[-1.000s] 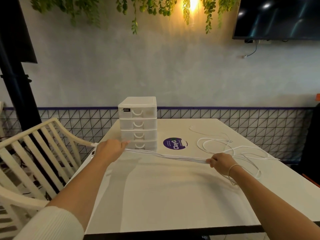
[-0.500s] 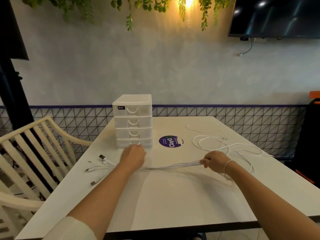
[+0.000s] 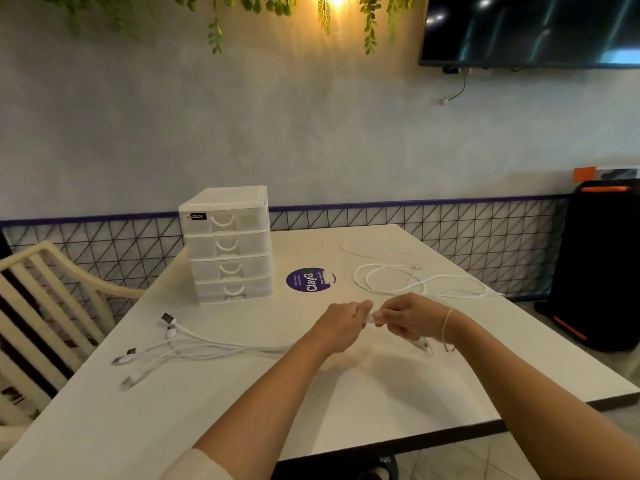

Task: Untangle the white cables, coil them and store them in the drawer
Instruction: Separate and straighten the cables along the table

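Both hands pinch the bundled white cables (image 3: pixel 221 349) above the white table (image 3: pixel 381 393)

Left hand (image 3: pixel 341 327) and right hand (image 3: pixel 410 317) nearly touch — plug ends fan out leftward, near the closed white plastic four-drawer unit (image 3: pixel 227 244).

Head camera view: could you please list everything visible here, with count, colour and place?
Table: one, white, centre.
Drawer unit: one, white, four closed drawers, far left of the table.
Cable bundle: one, white, plug ends fanned out at the table's left, running to the hands.
Loose cable: white, count unclear, in loops on the table's far right.
Sticker: one, purple, round, right of the drawer unit.
Chair: one, cream, slatted, left of the table.
Screen: one, black, on the wall top right.
Speaker: one, black with orange trim, far right on the floor.
Hanging plants: green, top edge.
Left hand: grips the bundle.
Right hand: grips the bundle, bracelet at the wrist.
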